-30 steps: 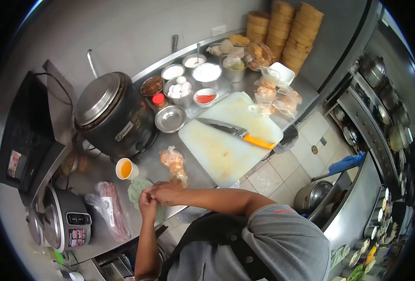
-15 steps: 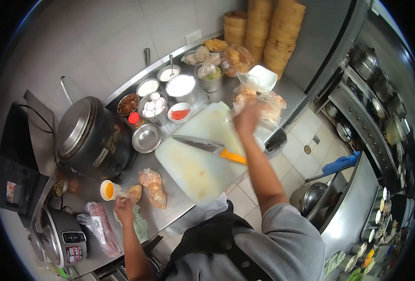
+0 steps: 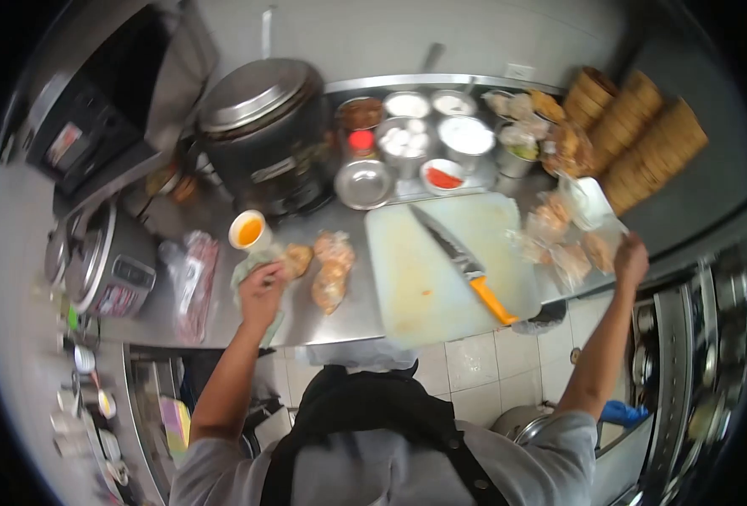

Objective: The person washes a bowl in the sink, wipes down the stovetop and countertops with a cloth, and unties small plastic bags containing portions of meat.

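Note:
My right hand (image 3: 632, 258) is at the far right of the counter, fingers closed on the edge of a clear plastic bag (image 3: 597, 250) with orange-pink food inside. More bagged portions (image 3: 550, 221) lie left of it, beside a white tray (image 3: 591, 202). My left hand (image 3: 264, 291) has curled fingers over a pale green cloth (image 3: 251, 266), close to a small bagged portion (image 3: 297, 260); what the fingers grip is hidden. A knotted bag of food (image 3: 331, 271) lies to its right. Between my hands, a knife (image 3: 453, 249) with an orange handle rests on a white cutting board (image 3: 399, 295).
A cup of orange liquid (image 3: 248, 230) stands behind my left hand, near a large black cooker (image 3: 268, 160). Steel bowls, eggs (image 3: 403, 137) and a red-capped jar (image 3: 361, 145) line the back. Bamboo steamers (image 3: 656, 156) are stacked at right. A wrapped pink package (image 3: 194, 287) lies left.
The view has turned and shifted. My right hand has moved from above the bagged portions to the counter's right side, now drawing a bag edge outward. My left hand stays near the cloth.

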Action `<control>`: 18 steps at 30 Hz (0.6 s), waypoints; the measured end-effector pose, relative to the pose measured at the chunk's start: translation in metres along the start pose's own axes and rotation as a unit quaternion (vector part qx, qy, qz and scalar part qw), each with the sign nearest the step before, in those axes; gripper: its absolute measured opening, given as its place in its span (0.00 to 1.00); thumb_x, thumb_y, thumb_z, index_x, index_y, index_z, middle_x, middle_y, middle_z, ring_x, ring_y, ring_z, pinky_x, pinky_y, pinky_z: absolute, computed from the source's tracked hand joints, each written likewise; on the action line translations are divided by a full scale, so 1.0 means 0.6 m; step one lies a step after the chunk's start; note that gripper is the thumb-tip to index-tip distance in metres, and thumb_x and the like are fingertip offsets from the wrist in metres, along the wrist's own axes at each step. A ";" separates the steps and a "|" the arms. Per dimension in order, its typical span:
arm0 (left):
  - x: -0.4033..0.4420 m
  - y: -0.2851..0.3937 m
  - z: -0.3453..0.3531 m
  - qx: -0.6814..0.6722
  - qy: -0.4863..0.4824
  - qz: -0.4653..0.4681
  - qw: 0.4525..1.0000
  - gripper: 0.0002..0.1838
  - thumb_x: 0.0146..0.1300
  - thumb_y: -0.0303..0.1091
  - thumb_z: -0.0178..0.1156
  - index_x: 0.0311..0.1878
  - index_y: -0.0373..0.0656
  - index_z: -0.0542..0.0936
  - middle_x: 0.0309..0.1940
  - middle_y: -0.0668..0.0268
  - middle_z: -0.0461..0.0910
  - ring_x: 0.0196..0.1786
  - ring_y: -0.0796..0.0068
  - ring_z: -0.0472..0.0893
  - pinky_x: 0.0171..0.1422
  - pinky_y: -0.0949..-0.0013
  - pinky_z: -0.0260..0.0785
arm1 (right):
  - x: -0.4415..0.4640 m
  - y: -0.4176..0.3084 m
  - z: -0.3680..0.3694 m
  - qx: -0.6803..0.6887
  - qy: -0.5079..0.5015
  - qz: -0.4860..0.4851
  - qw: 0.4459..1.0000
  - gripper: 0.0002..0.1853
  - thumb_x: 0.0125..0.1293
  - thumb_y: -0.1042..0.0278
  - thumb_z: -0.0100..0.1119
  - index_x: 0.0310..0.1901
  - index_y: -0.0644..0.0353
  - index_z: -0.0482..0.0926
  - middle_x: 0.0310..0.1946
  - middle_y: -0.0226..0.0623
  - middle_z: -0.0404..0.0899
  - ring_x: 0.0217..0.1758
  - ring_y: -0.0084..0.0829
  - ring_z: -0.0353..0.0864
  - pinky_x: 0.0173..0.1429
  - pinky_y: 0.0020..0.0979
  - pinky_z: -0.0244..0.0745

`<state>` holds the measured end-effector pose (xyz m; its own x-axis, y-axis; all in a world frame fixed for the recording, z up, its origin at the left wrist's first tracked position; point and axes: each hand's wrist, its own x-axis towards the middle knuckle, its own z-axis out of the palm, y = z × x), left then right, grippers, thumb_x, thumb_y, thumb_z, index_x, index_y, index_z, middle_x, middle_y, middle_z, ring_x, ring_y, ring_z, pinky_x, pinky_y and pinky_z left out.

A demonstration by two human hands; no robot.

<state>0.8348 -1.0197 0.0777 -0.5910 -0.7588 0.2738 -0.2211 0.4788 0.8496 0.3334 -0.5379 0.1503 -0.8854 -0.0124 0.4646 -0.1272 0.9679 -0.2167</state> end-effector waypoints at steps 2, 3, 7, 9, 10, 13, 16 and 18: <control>-0.008 0.019 0.021 -0.006 -0.047 0.138 0.989 0.16 0.56 0.34 0.68 0.47 0.39 0.81 0.45 0.62 0.82 0.47 0.73 0.79 0.49 0.70 0.72 | -0.033 -0.078 -0.085 0.035 0.018 -0.106 0.994 0.15 0.65 0.56 0.53 0.44 0.57 0.80 0.39 0.50 0.81 0.46 0.54 0.78 0.46 0.45 0.74; -0.022 0.053 0.041 -0.048 -0.102 0.037 0.993 0.23 0.52 0.38 0.71 0.50 0.38 0.79 0.48 0.60 0.80 0.54 0.67 0.77 0.58 0.66 0.69 | -0.055 -0.117 -0.125 0.066 0.007 -0.189 0.980 0.13 0.65 0.60 0.53 0.42 0.61 0.80 0.35 0.51 0.81 0.38 0.51 0.80 0.43 0.42 0.73; -0.038 0.160 0.107 -0.069 -0.260 0.180 0.946 0.55 0.44 0.54 0.75 0.70 0.38 0.57 0.69 0.50 0.57 0.71 0.54 0.59 0.73 0.57 0.50 | -0.197 -0.282 -0.236 0.286 -0.106 -0.193 0.932 0.10 0.65 0.69 0.53 0.39 0.66 0.80 0.28 0.45 0.80 0.28 0.33 0.78 0.34 0.33 0.71; -0.051 0.181 0.143 -0.089 -0.262 0.194 0.941 0.65 0.40 0.60 0.74 0.73 0.38 0.46 0.71 0.46 0.48 0.74 0.48 0.51 0.76 0.52 0.42 | -0.269 -0.332 -0.235 0.361 -0.154 -0.226 0.891 0.07 0.63 0.74 0.55 0.37 0.66 0.81 0.27 0.40 0.81 0.26 0.26 0.76 0.32 0.27 0.69; -0.053 0.185 0.146 -0.090 -0.255 0.193 0.943 0.65 0.40 0.60 0.74 0.73 0.38 0.46 0.71 0.46 0.48 0.74 0.48 0.51 0.76 0.52 0.42 | -0.306 -0.362 -0.228 0.376 -0.168 -0.255 0.875 0.05 0.62 0.77 0.56 0.37 0.66 0.81 0.27 0.38 0.81 0.25 0.25 0.75 0.31 0.25 0.69; -0.052 0.186 0.121 -0.016 -0.208 0.154 0.966 0.60 0.41 0.54 0.74 0.71 0.37 0.51 0.69 0.44 0.55 0.72 0.47 0.55 0.75 0.45 0.41 | -0.419 -0.477 -0.207 0.476 -0.322 -0.241 0.782 0.04 0.60 0.79 0.56 0.35 0.67 0.81 0.27 0.39 0.82 0.27 0.27 0.78 0.33 0.27 0.72; -0.051 0.077 0.073 0.047 -0.143 0.148 0.978 0.42 0.44 0.41 0.71 0.63 0.38 0.67 0.60 0.50 0.70 0.66 0.50 0.67 0.73 0.47 0.46 | -0.503 -0.573 -0.196 0.513 -0.365 -0.281 0.724 0.04 0.57 0.80 0.57 0.34 0.67 0.80 0.24 0.42 0.80 0.28 0.34 0.81 0.35 0.29 0.73; -0.048 0.019 0.033 0.019 -0.168 0.120 0.978 0.26 0.44 0.30 0.65 0.52 0.43 0.78 0.50 0.56 0.79 0.56 0.52 0.75 0.71 0.48 0.52 | -0.529 -0.613 -0.196 0.461 -0.425 -0.304 0.717 0.13 0.55 0.78 0.59 0.44 0.66 0.79 0.36 0.46 0.81 0.41 0.41 0.81 0.46 0.34 0.73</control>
<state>0.8342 -0.9836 0.0707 -0.8498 -0.4376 0.2939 -0.0700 0.6463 0.7599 0.7136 -0.8604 0.1838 -0.4438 -0.8896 0.1082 -0.5002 0.1457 -0.8535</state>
